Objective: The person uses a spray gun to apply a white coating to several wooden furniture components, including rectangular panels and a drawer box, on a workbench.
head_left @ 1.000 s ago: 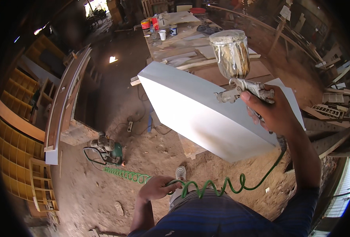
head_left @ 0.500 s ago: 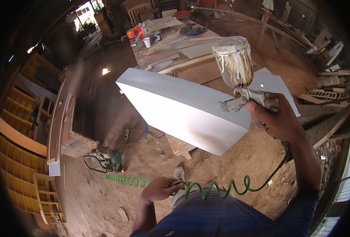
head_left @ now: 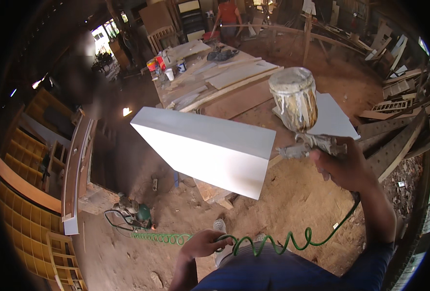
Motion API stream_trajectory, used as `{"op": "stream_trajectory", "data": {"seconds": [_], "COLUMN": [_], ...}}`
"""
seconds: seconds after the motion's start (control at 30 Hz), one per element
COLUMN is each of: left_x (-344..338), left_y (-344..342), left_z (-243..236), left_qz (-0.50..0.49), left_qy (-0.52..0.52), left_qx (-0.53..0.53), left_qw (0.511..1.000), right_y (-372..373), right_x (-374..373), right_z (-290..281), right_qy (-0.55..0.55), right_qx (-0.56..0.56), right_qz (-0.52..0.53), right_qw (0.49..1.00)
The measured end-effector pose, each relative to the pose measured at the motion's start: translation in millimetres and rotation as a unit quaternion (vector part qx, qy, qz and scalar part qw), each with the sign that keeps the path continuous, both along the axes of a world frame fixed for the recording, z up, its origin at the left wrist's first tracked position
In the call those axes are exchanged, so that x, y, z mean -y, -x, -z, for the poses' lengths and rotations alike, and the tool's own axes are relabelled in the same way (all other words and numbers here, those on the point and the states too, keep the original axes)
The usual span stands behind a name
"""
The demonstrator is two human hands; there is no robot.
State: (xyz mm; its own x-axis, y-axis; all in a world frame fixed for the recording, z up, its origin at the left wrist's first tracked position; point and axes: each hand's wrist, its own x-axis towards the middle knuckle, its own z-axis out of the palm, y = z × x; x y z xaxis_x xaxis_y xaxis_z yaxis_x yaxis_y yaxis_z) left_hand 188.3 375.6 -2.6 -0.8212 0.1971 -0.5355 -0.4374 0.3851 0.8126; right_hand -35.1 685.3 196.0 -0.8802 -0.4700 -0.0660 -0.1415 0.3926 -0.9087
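Note:
My right hand [head_left: 346, 165] is wrapped round the grip of a spray gun [head_left: 312, 145] whose nozzle points left. A paint-streaked cup [head_left: 294, 99] stands on top of the gun. Just left of the nozzle, and apart from it, is a white box-shaped panel [head_left: 200, 160] with thick edges, its broad white face toward me. Low in front of my body, my left hand [head_left: 204, 244] is closed on a coiled green air hose [head_left: 292, 240]. The hose runs right, up to the gun's handle, and left to a small green compressor [head_left: 140, 213] on the ground.
Behind the panel a long worktable [head_left: 200, 72] carries boards, paint pots and a dark plastic bag. Another flat white panel [head_left: 331, 116] lies beyond the gun. Scrap timber [head_left: 399, 116] is heaped at right; wooden shelf frames [head_left: 25, 194] stand at left. A person in red [head_left: 228, 14] is at the far back.
The spray gun has moved off the panel's right end, which it overlapped before. My view has shifted, so the person in red now shows more fully. My left hand keeps the hose.

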Motion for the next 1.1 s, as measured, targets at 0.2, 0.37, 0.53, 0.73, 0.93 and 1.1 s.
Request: {"op": "stream_trajectory", "data": {"seconds": [0.2,0.37,0.53,0.73,0.93,1.1], "left_x": [-4,-5,3,31,69,111], "left_y": [-6,1,1,-6,-3,1], "left_z": [16,5,11,11,-2,-16], "left_qz": [0.034,0.040,0.032,-0.008,-0.030,-0.053], "left_qy": [-0.002,-0.013,-0.034,-0.056,-0.034,-0.046], "left_qx": [-0.007,0.011,-0.004,-0.029,-0.036,-0.037], "left_qw": [0.999,0.999,0.999,0.998,0.998,0.997], "right_y": [-16,-20,-8,1,11,22], "right_x": [-31,-33,-24,18,68,123], "right_z": [4,-8,2,-3,-1,1], "right_qy": [0.088,0.100,0.080,0.042,0.030,0.021], "right_qx": [-0.026,0.026,-0.004,0.021,0.028,0.036], "right_qz": [0.021,0.038,0.067,0.025,0.016,0.009], "right_qw": [0.996,0.994,0.995,0.999,0.999,0.999]}}
